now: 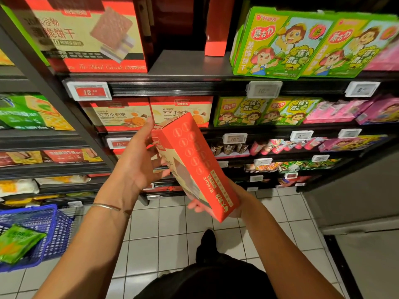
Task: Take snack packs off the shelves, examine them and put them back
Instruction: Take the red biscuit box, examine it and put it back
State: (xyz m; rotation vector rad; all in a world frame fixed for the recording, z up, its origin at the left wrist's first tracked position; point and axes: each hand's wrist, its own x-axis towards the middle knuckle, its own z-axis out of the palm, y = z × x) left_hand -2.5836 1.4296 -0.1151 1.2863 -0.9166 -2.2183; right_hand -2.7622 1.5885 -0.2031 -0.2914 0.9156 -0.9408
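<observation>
A red and cream snack box is held tilted in front of the shelves, its red side panel facing me. My left hand grips its upper end, thumb on the top edge and fingers behind. My right hand holds the lower end from underneath, mostly hidden by the box. Similar red boxes stand on the shelf behind, and a larger one sits on the top shelf beside an empty gap.
Green cartoon boxes and pink packs fill the shelves at right. A blue basket with a green pack stands on the tiled floor at left. A dark upright post separates two shelf units.
</observation>
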